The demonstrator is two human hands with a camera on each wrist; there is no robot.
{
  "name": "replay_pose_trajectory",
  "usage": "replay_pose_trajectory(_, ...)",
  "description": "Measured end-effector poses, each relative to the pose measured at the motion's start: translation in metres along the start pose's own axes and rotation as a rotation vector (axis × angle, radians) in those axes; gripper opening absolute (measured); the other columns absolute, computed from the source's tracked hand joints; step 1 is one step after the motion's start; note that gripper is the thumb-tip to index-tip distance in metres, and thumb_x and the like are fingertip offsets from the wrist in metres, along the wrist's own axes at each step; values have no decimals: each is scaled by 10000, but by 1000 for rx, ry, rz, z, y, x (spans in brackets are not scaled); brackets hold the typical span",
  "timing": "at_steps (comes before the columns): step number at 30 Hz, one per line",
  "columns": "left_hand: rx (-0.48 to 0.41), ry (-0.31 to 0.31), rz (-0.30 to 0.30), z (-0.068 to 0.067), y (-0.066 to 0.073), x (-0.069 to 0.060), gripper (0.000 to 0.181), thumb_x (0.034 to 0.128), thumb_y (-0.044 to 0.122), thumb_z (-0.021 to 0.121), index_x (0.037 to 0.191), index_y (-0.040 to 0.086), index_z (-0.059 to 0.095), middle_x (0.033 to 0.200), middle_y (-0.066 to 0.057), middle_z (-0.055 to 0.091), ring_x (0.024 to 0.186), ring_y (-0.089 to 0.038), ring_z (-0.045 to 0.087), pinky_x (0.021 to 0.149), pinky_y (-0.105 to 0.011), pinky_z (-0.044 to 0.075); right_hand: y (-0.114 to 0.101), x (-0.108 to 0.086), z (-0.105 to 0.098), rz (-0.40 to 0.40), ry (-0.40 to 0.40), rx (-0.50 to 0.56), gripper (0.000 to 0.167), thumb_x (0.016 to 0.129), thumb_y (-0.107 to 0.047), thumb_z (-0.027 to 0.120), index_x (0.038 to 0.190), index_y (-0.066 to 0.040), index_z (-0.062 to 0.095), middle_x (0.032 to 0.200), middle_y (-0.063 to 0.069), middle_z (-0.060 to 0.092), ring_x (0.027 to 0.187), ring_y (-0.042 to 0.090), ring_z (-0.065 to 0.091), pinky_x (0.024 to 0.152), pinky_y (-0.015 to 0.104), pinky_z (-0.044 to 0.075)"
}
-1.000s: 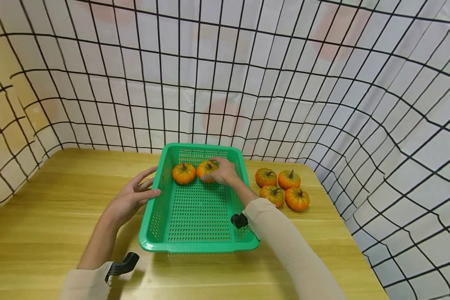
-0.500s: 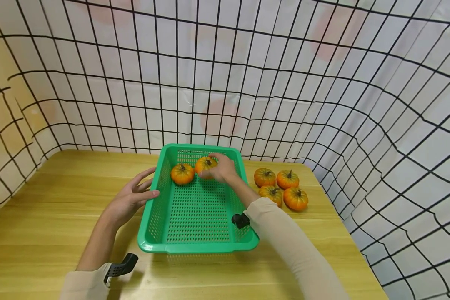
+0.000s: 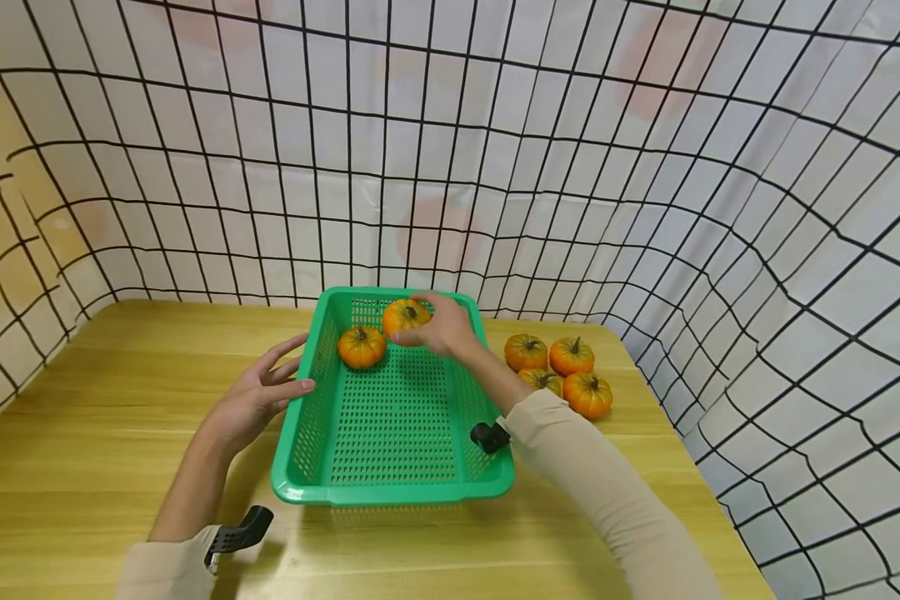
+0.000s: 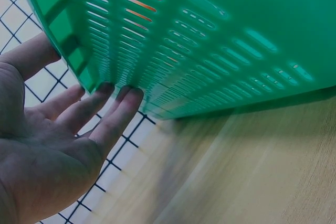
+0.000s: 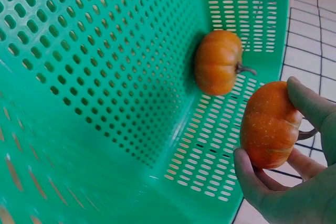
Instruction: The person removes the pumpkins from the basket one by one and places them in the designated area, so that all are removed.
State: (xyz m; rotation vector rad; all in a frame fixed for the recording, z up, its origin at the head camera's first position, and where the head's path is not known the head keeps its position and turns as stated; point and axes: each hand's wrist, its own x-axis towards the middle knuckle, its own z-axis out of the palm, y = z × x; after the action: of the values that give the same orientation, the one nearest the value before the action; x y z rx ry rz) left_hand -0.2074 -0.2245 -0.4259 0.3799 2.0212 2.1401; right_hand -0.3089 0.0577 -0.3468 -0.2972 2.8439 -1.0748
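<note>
In the head view a green plastic basket [image 3: 393, 496] with perforated walls stands on the table. One small orange pumpkin [image 3: 362, 347] sits inside it, towards the back left. My right hand [image 3: 446, 327] grips a second pumpkin [image 3: 405, 318] between thumb and fingers, raised above the basket floor near the back wall. The right wrist view shows this held pumpkin [image 5: 270, 124] with its stem pointing right, apart from the other pumpkin [image 5: 218, 62]. My left hand [image 3: 251, 400] is at the basket's left side, thumb on the rim, outstretched fingertips touching the outer wall [image 4: 210, 51].
Several more pumpkins [image 3: 570, 357] sit in a cluster on the wooden table [image 3: 120, 433], right of the basket. White sheeting with a black grid [image 3: 420, 167] closes off the back and sides. The right forearm crosses over the basket's right rim.
My right hand has lifted the second pumpkin off the basket floor and moved it slightly back and up. The left hand stays at the left rim. The whole view has shifted a little.
</note>
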Motion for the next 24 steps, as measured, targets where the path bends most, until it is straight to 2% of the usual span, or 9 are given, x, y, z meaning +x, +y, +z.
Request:
replay_pose_trajectory(5,-4,2,-2,0,0,0,791,981,85,641,1626,203,199,1644,-224,276,1280,-149,562,968,-298,526,-7,-3,-9,-28,12,0,812,783,-385,886,1485,-233,508,1482,101,534,1323,325,525,1044,478,499)
replay_pose_trajectory(14,-10,3,-6,-1,-1,1,795,979,83,646,1626,209,202,1647,-220,273,1286,-157,556,970,-298,525,-10,-12,-28,-58,0,-6,805,805,-402,865,1499,-244,488,1549,108,471,1391,344,460,1086,515,456)
replay_pose_trajectory(21,-2,3,-5,-1,-1,2,796,978,84,647,1626,208,202,1644,-219,279,1279,-172,564,968,-299,524,-8,-21,-41,-99,17,-28,796,802,-394,867,1491,-248,495,1310,111,620,1089,276,619,877,420,560)
replay_pose_trajectory(24,-2,4,-5,-1,-1,2,801,976,86,650,1626,206,199,1643,-218,282,1293,-175,550,972,-297,521,-5,-25,-45,-124,33,-60,791,803,-388,867,1485,-228,503,1265,116,633,1051,266,622,851,403,561)
